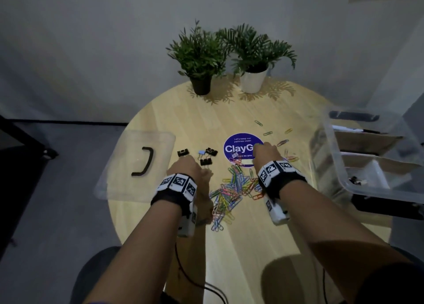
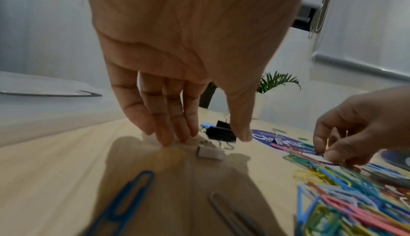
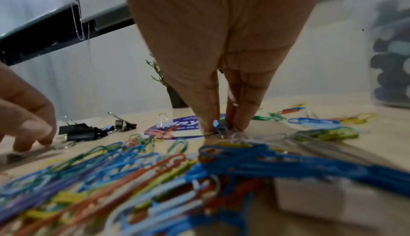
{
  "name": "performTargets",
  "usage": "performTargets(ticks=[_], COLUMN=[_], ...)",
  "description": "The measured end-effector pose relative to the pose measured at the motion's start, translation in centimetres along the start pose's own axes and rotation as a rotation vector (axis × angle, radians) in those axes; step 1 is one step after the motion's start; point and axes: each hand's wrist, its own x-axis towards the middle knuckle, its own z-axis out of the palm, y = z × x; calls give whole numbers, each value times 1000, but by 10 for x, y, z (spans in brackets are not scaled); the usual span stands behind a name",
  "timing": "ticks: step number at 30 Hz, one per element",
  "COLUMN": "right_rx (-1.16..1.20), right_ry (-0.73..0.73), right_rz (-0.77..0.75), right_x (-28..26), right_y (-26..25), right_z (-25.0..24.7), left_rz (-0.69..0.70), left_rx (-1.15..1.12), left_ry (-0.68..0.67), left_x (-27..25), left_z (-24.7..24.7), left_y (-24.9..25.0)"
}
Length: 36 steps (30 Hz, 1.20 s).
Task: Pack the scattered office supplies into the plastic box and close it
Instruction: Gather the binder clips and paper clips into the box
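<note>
**Both hands down among clips on the round table**

The right hand (image 3: 221, 50) points straight down, thumb and fingertips (image 3: 240, 122) pinched narrowly on a small blue binder clip (image 3: 218, 123) at the edge of the round purple sticker (image 1: 241, 149). The left hand (image 2: 184, 55) reaches down with fingers straight and slightly spread, tips touching the pale wooden table (image 1: 252, 246); it grips nothing. Just beyond its thumb lie black binder clips (image 2: 221, 133) with wire handles, and a small grey one (image 2: 210, 153) nearer. Between the wrists spreads a tangled heap of glossy coloured paper clips (image 1: 231, 191), with a few strays to the far right. The clear plastic box (image 1: 367, 166) sits open at the table's right edge, its flat transparent lid (image 1: 128, 166) with a dark curved handle lying at the left. Two potted plants (image 1: 229, 58) stand at the far edge.
</note>
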Motion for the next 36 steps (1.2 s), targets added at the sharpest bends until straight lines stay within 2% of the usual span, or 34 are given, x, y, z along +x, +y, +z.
performTargets(ticks=[2, 5, 7, 12, 15, 17, 20, 22, 27, 32, 36], right_rx=[103, 421, 514, 411, 226, 137, 115, 110, 177, 409, 735], right_ry=[7, 104, 127, 42, -88, -118, -130, -146, -152, -82, -91], right_rz=[24, 100, 108, 13, -70, -92, -105, -110, -123, -77, 2], right_x=[3, 9, 17, 24, 26, 29, 33, 32, 30, 27, 33], right_y=[1, 2, -1, -25, -34, -38, -41, -42, -37, -34, -30], right_z=[1, 2, -3, -6, 4, 7, 8, 7, 8, 0, -2], left_rz=[12, 18, 29, 86, 161, 188, 168, 103, 32, 63, 37], left_rx=[16, 31, -11, -145, -274, -303, -292, -265, -22, 140, 82], left_ry=[9, 35, 45, 68, 129, 134, 158, 172, 103, 126, 44], left_x=[1, 1, 2, -5, -7, -6, 1, 7, 15, 17, 16], left_z=[2, 5, 6, 9, 4, -1, -6, -6, 0, 4, 9], left_y=[1, -3, -6, -6, -4, -1, 2, 6, 18, 23, 16])
